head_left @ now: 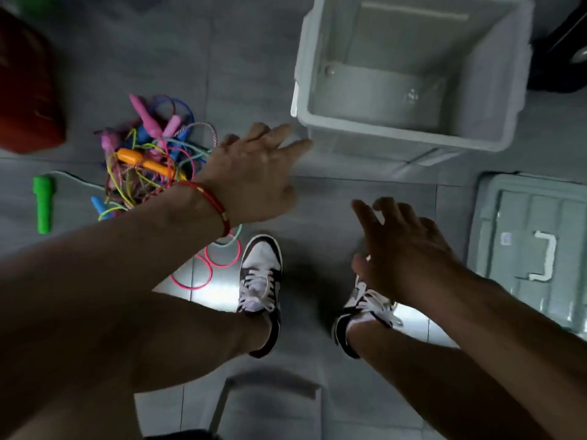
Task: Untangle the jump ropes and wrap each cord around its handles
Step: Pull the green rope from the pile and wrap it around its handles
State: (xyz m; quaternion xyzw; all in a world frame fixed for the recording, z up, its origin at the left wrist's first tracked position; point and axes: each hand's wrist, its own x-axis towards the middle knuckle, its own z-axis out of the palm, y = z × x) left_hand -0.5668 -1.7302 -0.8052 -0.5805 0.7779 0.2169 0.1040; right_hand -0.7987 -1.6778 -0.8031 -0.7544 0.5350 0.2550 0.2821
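hidden: my left forearm covers the near right edge of the tangled pile of coloured jump ropes [149,157]; cannot tell how many ropes are in it, cords cross too much to trace
blur: far edges of frame soft; dark object at far right corner [562,58] cut off, cannot tell what it is
cut off: red rounded object [28,90] at far left runs out of frame; grey plastic lid with white handle [533,249] clipped at right edge
ropes: on grey tiled floor [317,201], left of centre; pink, blue and orange handles stick out of thin yellow, blue, pink and striped cords, all knotted together
loose parts: bright green handle [43,204] lies just left of pile, pale cord leading from it; pink cord loops [206,268] on floor near my left shoe
left hand [257,173]: palm down over floor, just right of pile, fingers spread and empty, not touching ropes; red string bracelet [209,201] on wrist
right hand [400,249]: near right, fingers loosely spread, slightly curled, holds nothing
around: empty white plastic bin [409,74] at far right, my left fingertips close to its near corner, contact unclear
feet: my black-and-white sneakers [260,281] near centre, right one partly under my right hand
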